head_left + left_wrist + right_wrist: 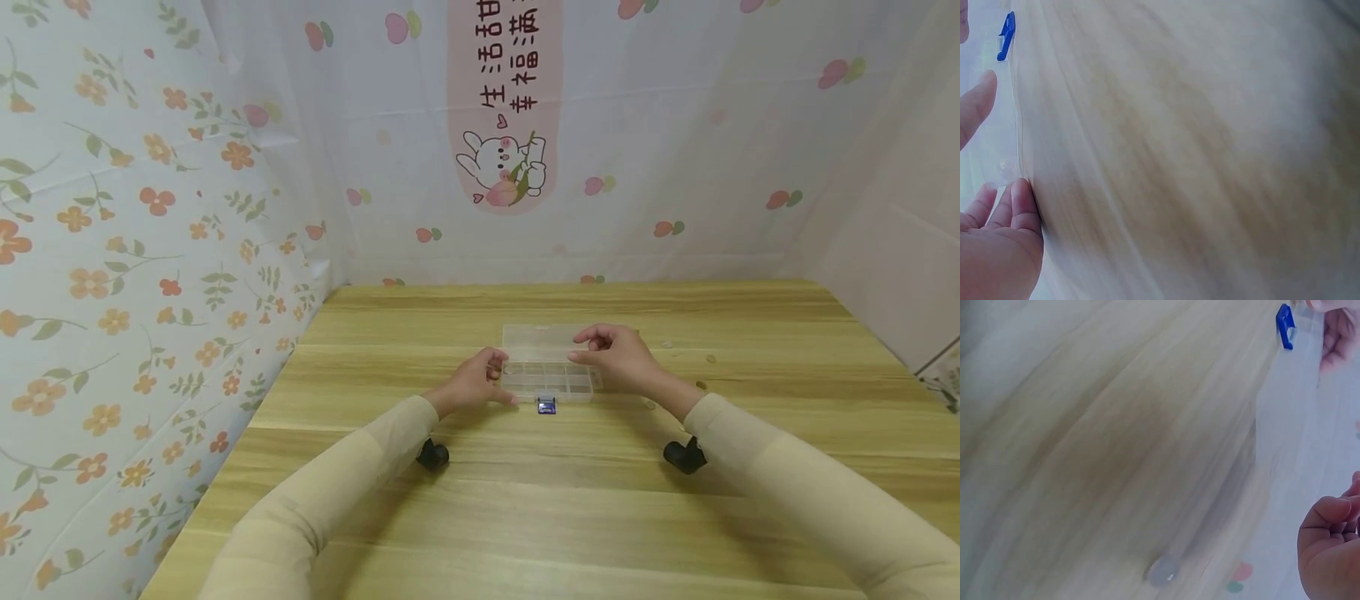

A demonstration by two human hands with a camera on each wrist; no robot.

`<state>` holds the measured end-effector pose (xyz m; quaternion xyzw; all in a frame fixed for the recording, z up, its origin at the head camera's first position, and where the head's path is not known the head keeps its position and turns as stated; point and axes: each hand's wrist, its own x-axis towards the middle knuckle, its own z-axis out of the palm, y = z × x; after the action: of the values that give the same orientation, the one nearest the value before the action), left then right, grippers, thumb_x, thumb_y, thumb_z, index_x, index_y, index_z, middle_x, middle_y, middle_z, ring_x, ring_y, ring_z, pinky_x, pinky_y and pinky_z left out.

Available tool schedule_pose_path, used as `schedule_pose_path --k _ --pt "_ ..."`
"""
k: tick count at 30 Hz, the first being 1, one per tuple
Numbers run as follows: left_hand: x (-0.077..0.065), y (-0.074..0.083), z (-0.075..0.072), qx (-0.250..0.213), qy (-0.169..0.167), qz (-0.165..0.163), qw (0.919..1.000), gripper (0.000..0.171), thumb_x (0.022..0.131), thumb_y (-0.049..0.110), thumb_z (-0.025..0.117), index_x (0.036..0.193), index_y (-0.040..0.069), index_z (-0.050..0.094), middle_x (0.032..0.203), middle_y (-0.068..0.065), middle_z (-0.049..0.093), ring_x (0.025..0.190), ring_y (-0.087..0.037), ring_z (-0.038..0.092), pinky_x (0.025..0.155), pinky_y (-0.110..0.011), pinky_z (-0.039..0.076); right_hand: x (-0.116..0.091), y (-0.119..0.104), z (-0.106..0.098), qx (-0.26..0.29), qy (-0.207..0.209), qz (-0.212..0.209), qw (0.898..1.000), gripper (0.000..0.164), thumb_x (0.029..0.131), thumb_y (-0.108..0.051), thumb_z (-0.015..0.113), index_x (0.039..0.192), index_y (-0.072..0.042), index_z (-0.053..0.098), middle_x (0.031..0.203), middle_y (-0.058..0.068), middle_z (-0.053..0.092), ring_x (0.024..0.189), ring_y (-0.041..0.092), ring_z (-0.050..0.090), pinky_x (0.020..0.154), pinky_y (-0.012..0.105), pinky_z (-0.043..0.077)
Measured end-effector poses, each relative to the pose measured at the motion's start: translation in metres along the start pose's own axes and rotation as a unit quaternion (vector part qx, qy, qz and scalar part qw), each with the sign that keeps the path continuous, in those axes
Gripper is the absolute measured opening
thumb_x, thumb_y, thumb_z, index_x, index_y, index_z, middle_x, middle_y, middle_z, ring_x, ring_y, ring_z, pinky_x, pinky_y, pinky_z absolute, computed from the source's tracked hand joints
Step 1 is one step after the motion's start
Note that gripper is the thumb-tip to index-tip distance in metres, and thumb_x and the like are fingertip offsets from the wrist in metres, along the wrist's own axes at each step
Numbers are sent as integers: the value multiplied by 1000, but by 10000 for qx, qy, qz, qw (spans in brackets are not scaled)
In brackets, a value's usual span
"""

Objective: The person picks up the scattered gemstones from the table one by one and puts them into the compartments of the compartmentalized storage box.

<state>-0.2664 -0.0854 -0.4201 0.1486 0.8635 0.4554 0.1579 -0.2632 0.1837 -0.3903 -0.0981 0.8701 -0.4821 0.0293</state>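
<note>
A clear plastic compartment box [547, 395] lies on the table with its lid [536, 342] raised at the back. Its blue latch [547, 406] hangs at the front; it also shows in the left wrist view as a blue clip [1006, 37]. My left hand [474, 383] holds the box's left end, thumb along the front corner, fingers bent at the side. My right hand [618, 358] hovers at the lid's right side, thumb and index finger apart and the others loosely curled; in the right wrist view that hand [1332, 534] is partly cut off.
Several small round translucent pieces lie right of the box, among them one disc [1163, 570] in the right wrist view. Black wrist mounts [432, 456] hang below both sleeves. A printed curtain [637, 167] stands behind the wooden table [555, 508] and another along its left.
</note>
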Motion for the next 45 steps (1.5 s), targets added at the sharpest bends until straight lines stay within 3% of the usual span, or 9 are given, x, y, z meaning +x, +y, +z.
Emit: schedule_pose_path --k 12,24,45 --pt "0 -1 0 -55 -4 37 10000 70 74 13 87 131 6 47 119 -5 50 104 -19 48 92 -34 43 -18 17 -28 25 27 13 10000 37 90 -23 73 116 2 63 84 7 52 71 17 43 59 26 38" --pt "-1 1 1 9 29 10 10000 70 73 13 87 131 6 48 118 -4 51 103 -19 47 91 -33 42 -38 33 -59 52 27 119 9999 50 89 -29 73 124 5 58 96 10 57 81 17 52 66 24 47" --pt "-1 2 1 -125 6 -74 9999 70 74 13 87 131 6 48 118 -5 50 101 -19 46 88 -33 42 -67 63 -104 -233 -40 157 9996 49 90 -26 72 123 7 56 102 10 59 84 13 55 66 27 50"
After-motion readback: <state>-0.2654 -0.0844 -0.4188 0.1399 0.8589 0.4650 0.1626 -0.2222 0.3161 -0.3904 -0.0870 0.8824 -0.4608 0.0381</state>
